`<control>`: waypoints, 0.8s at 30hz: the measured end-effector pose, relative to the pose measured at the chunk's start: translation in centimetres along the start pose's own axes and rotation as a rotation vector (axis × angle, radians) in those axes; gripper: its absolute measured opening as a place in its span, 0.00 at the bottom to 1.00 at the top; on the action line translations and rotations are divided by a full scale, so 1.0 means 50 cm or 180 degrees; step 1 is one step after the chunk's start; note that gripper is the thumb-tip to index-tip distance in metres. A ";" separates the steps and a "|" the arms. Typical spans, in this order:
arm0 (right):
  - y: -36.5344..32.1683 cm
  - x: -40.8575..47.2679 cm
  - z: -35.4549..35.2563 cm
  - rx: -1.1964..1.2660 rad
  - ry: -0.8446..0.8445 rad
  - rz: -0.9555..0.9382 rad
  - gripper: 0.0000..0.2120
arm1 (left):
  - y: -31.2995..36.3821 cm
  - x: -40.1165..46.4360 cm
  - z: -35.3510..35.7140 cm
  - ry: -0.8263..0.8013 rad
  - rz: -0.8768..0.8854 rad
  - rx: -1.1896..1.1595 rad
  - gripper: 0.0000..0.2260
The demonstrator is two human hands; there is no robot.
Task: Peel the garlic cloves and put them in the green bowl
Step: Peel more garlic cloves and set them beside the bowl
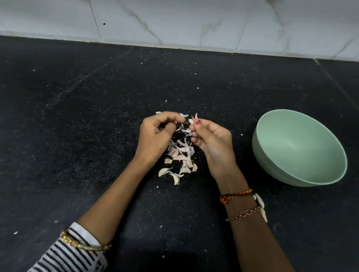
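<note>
While both hands hover over a heap of garlic on a black counter, one clove is being peeled.

Seen from the head camera: the right hand (211,142) pinches a small garlic clove (191,121) between thumb and fingertips. The left hand (156,134) is just beside it, fingers curled; whether it holds a scrap of skin I cannot tell. Beneath them lies the pile of cloves and skins (181,157). The green bowl (332,152), apparently empty, sits well to the right. Peeling looks midway; next, strip the remaining skin and carry the clove right to the bowl.
</note>
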State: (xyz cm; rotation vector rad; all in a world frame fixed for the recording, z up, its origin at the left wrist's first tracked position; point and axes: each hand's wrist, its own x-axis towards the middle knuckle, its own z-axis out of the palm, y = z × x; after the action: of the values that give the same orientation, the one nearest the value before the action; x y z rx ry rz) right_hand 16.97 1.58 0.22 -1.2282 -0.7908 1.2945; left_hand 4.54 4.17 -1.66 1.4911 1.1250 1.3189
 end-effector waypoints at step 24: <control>0.011 0.000 0.002 -0.0212 0.0046 -0.0155 0.08 | -0.006 0.001 0.006 -0.0332 0.0056 -0.0192 0.07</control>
State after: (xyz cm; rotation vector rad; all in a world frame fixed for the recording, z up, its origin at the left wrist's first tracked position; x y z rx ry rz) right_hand 16.71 1.53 -0.26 -1.2623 -0.8544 1.2270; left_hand 4.81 4.31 -1.97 1.5108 0.9992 1.2610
